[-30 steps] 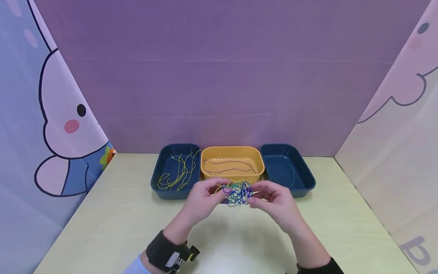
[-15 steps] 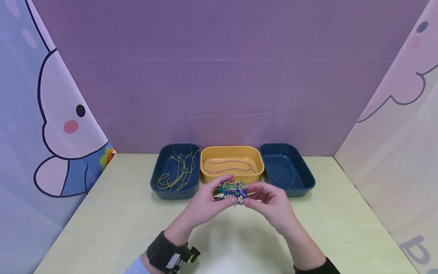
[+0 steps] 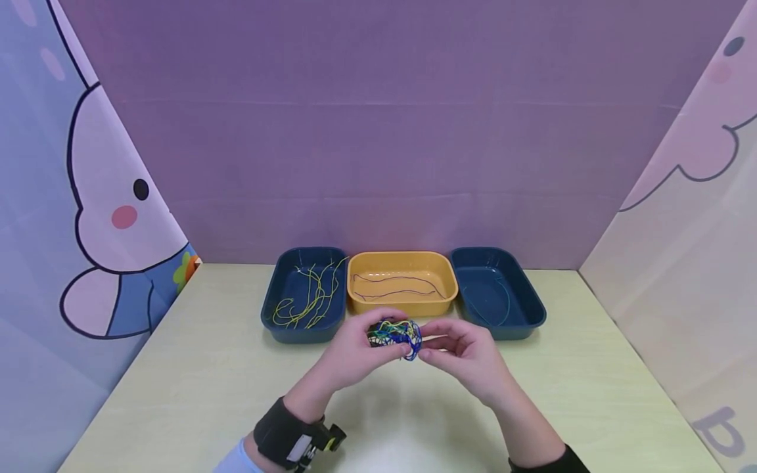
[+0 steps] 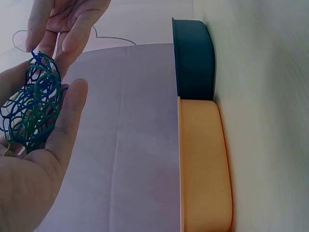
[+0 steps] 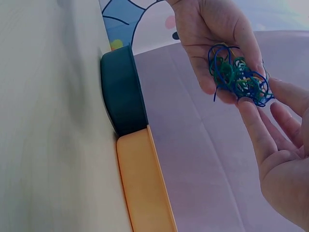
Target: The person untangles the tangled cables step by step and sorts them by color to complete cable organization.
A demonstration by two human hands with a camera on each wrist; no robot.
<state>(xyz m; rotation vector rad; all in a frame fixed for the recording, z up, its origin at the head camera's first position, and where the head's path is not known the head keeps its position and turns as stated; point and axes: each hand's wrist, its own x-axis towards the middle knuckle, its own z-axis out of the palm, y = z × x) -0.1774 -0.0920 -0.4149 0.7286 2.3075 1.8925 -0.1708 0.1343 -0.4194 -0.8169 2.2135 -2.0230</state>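
A tangle of blue, green, yellow and white string (image 3: 395, 334) is held off the table, in front of the yellow bin. My left hand (image 3: 355, 351) grips it, thumb across the near side and fingers behind; in the left wrist view the tangle (image 4: 36, 104) bulges between thumb and fingers. From the right comes my right hand (image 3: 467, 355), its thumb and forefinger spread apart at the tangle's right edge. In the right wrist view the thumb and forefinger of that hand (image 5: 282, 145) are right at the loops of the tangle (image 5: 239, 75).
Three bins stand side by side at the back: a dark blue one (image 3: 269, 295) with several yellow strings (image 3: 319, 295), a yellow one (image 3: 452, 292) with purplish strings (image 3: 396, 293), and a dark blue one (image 3: 535, 309) with a blue-green string (image 3: 507, 305). Printed cloth hangs behind.
The tangle has shifted slightly left, deeper into my left hand, and looks more compact. My left thumb now lies across it; my right hand has moved a little left along with it.
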